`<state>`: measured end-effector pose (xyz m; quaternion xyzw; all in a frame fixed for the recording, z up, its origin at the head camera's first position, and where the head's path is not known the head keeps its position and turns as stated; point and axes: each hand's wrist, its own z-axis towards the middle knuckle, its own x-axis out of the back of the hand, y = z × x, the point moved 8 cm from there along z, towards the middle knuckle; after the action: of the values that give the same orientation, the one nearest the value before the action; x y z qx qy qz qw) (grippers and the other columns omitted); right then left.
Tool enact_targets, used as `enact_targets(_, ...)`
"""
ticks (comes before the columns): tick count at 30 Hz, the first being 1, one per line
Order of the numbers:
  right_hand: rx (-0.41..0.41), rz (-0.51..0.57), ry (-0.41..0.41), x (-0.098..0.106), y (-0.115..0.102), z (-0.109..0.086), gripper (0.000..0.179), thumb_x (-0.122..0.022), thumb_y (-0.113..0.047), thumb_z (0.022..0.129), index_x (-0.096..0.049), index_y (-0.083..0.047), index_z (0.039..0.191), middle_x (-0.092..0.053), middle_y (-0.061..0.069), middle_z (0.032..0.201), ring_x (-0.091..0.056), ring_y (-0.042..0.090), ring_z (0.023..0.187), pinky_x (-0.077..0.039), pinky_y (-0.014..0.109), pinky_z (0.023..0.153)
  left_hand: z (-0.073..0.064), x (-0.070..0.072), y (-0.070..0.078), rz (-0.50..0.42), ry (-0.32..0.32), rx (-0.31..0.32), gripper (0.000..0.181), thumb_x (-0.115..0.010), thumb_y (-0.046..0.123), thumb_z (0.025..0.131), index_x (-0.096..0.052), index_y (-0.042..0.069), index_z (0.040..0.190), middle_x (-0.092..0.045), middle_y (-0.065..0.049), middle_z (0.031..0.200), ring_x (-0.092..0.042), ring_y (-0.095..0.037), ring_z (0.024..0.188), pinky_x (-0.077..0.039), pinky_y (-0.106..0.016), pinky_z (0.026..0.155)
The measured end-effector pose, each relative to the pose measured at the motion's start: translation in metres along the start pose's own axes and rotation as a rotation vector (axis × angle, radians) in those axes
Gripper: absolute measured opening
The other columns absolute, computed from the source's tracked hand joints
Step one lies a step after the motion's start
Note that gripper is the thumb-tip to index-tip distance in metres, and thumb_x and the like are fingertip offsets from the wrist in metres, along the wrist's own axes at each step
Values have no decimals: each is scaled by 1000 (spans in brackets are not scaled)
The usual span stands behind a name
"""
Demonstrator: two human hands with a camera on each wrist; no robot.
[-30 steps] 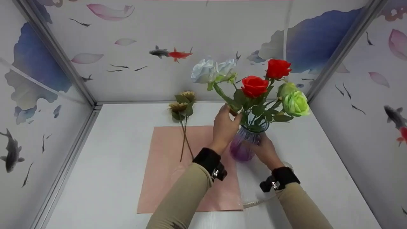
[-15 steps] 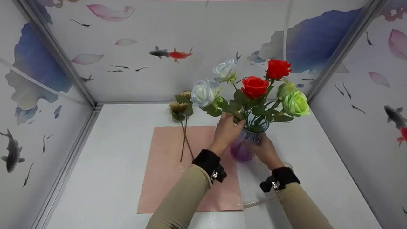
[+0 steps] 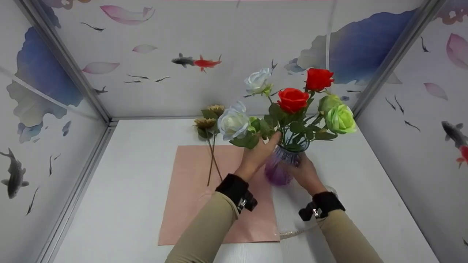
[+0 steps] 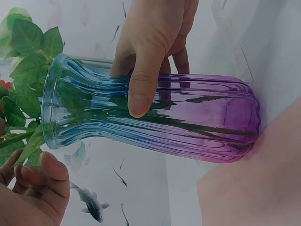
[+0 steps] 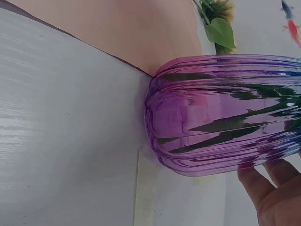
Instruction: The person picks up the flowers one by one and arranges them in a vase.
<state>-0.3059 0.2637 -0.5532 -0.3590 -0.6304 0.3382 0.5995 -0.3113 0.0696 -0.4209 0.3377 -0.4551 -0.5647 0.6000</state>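
A ribbed glass vase (image 3: 279, 170), blue at the rim and purple at the base, stands upright on the table. My right hand (image 3: 305, 173) grips its body, with the thumb (image 4: 141, 94) across the front in the left wrist view. Just left of the rim, my left hand (image 3: 256, 155) holds the leafy stem of a pale blue-white rose (image 3: 234, 122), which leans out to the left; its fingers are curled at the stem. Another pale rose (image 3: 257, 81), red roses (image 3: 293, 99) and green roses (image 3: 340, 118) rise from the vase. Dark stems show through the purple glass.
A pink sheet of paper (image 3: 186, 190) lies left of the vase. Two sunflower-like stems with yellowish-brown heads (image 3: 204, 123) lie across its far edge, their stems crossed. A pale strip (image 3: 296, 233) lies on the white table (image 3: 120, 182). Printed panels (image 3: 146, 91) enclose the table.
The near pale rose has tipped down and to the left, away from the other pale one. My left hand has shifted slightly down and left; my right hand stays on the vase.
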Motion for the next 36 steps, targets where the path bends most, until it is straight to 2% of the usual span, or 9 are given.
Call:
enact_targets(4, -10, -3, -1, -1, 1, 1, 95, -76, -49, 90, -26, -9, 160, -36, 25, 160, -33, 43, 148, -32, 56, 118, -3, 2, -4, -124, -44, 50, 15, -69, 26, 99, -64, 12, 99, -54, 2, 80, -51, -11, 61, -46, -27, 60)
enact_targets(8, -8, 10, -2, -2, 1, 1, 97, -77, -52, 88, -27, -10, 159, -39, 24, 158, -35, 42, 147, -33, 57, 117, -6, 4, -7, -278, -65, 77, 16, -70, 26, 99, -64, 11, 98, -57, 0, 77, -49, -15, 43, -51, -31, 48)
enact_targets(13, -3, 29, -4, -2, 1, 1, 98, -78, -53, 87, -27, -11, 159, -41, 23, 158, -36, 40, 148, -33, 57, 117, -7, 8, -4, -416, -52, 24, 23, -69, 24, 100, -63, 3, 93, -59, -19, 70, -53, -17, 41, -56, -38, 52)
enact_targets(16, -14, 36, -11, -2, 2, 2, 99, -78, -53, 87, -26, -12, 159, -40, 21, 159, -34, 39, 149, -31, 57, 118, -7, 12, 0, -497, -48, -34, 17, -66, 20, 102, -63, 4, 104, -62, -28, 80, -57, -19, 43, -58, -46, 55)
enact_targets(19, -28, 31, -16, -3, 3, 2, 99, -78, -53, 87, -25, -12, 159, -39, 20, 159, -34, 38, 149, -31, 57, 118, -8, 14, 0, -556, -41, -48, 19, -63, 17, 103, -62, 4, 116, -67, -30, 90, -63, -21, 48, -60, -50, 62)
enact_targets(23, -33, 13, -18, -2, 4, 2, 101, -77, -55, 87, -24, -10, 160, -39, 21, 159, -34, 39, 149, -31, 57, 118, -7, 18, -3, -556, 11, -25, 23, -62, 21, 104, -63, 6, 121, -73, -25, 95, -68, -21, 54, -62, -49, 70)
enact_targets(27, -34, 5, -18, -2, 4, 2, 104, -75, -58, 87, -21, -10, 161, -35, 23, 161, -33, 41, 149, -33, 57, 117, -5, 20, -8, -537, 72, 24, 22, -62, 24, 104, -64, 11, 122, -75, -21, 95, -69, -19, 55, -62, -46, 70)
enact_targets(29, -33, 7, -17, -2, 4, 1, 104, -75, -58, 87, -20, -11, 162, -34, 23, 161, -32, 42, 149, -33, 57, 117, -4, 18, -12, -523, 91, 65, 22, -63, 25, 103, -65, 11, 120, -75, -19, 94, -69, -19, 54, -62, -45, 70)
enact_targets(36, -10, 17, -3, -2, 3, 2, 105, -77, -59, 85, -23, -8, 161, -38, 23, 159, -34, 40, 148, -33, 56, 118, 2, 13, -21, -377, 126, 189, 25, -67, 29, 101, -72, 5, 100, -74, -7, 78, -66, -15, 49, -61, -36, 68)
